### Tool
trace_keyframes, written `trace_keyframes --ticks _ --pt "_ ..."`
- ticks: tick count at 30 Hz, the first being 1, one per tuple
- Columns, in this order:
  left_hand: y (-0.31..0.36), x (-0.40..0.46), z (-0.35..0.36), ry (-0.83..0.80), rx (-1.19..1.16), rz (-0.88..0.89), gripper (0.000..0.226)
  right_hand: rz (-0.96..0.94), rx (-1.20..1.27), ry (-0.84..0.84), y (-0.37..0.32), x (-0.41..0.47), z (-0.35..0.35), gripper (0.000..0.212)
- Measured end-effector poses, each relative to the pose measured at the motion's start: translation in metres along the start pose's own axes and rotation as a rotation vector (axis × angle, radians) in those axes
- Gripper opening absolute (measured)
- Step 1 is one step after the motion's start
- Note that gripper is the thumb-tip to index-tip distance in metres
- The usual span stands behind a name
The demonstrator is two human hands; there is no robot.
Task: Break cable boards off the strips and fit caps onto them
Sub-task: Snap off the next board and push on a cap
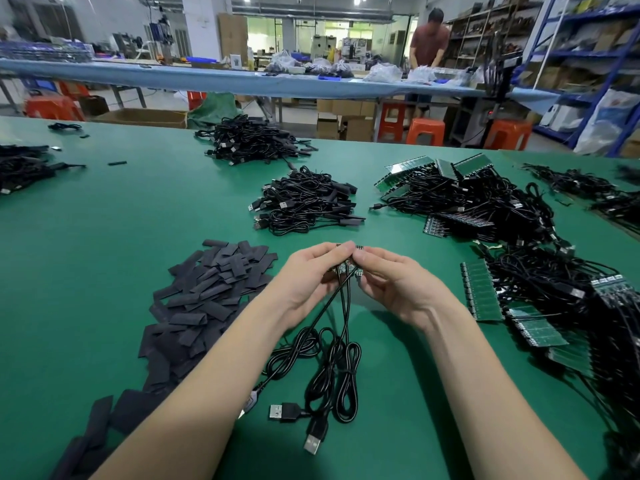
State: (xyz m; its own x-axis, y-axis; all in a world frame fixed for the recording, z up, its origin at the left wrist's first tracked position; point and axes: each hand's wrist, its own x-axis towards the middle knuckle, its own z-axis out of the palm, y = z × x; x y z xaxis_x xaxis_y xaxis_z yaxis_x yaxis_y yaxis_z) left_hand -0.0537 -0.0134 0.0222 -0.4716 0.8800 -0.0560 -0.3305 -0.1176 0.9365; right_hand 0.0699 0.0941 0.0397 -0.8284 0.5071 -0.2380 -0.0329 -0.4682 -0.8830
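Both grips, left hand (pixel 309 275) and right hand (pixel 393 278), pinch the board strip (pixel 346 266) between them.

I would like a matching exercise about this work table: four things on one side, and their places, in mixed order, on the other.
Things:
1. pile of black caps
2. small strip of boards
3. USB plugs
4. green board strips

Places:
A. right of the right hand
B. on the table between the forearms
C. left of the left hand
D. held by both hands

Pairs: 1-C, 2-D, 3-B, 4-A
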Motion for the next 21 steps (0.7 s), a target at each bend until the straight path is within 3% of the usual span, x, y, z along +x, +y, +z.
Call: trace_keyframes --ticks 7,13,15,18,21 --pt "0.003 -0.005 0.003 -0.035 -0.146 -0.069 0.054 0.107 0.15 -0.014 0.003 -0.002 0.002 0.01" --pt "0.001 -0.003 0.003 -0.015 -0.331 -0.143 0.016 0.107 0.307 -0.059 0.004 -0.007 0.002 0.012" --pt "-0.001 -0.001 0.002 0.036 -0.031 -0.046 0.013 0.053 0.209 -0.054 -0.001 -0.008 0.001 0.021" --pt "-0.01 -0.002 -0.001 0.226 0.665 0.166 0.013 -0.032 -0.075 0.013 -0.011 -0.009 -0.001 0.026" --pt "-0.016 -0.003 0.004 0.337 0.888 0.43 0.016 -0.069 -0.315 0.153 -0.016 -0.008 -0.003 0.02"
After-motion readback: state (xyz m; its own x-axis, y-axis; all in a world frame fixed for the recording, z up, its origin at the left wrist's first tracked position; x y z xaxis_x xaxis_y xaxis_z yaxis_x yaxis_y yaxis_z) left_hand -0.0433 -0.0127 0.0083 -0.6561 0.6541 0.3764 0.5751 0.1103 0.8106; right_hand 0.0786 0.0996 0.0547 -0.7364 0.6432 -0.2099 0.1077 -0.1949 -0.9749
